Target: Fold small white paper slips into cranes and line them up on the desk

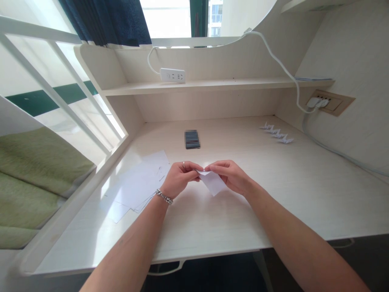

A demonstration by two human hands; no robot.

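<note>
A small piece of folded white paper (pixel 214 184) is held up above the desk between my two hands. My left hand (pixel 182 175), with a ring and a chain bracelet, pinches its left upper corner between thumb and fingers. On the other side, my right hand (pixel 230 174) grips the upper right edge, its fingertips meeting the left ones at the top. One corner of the paper hangs down toward me. Part of the paper is hidden behind the fingers.
Loose white sheets (pixel 136 184) lie left of my hands. A dark pixelated object (pixel 192 139) sits beyond them. Several folded paper cranes (pixel 276 132) stand at the back right. A power strip (pixel 172 75) rests on the shelf (pixel 212 84); a white cable (pixel 282 65) runs to a wall socket (pixel 337 104).
</note>
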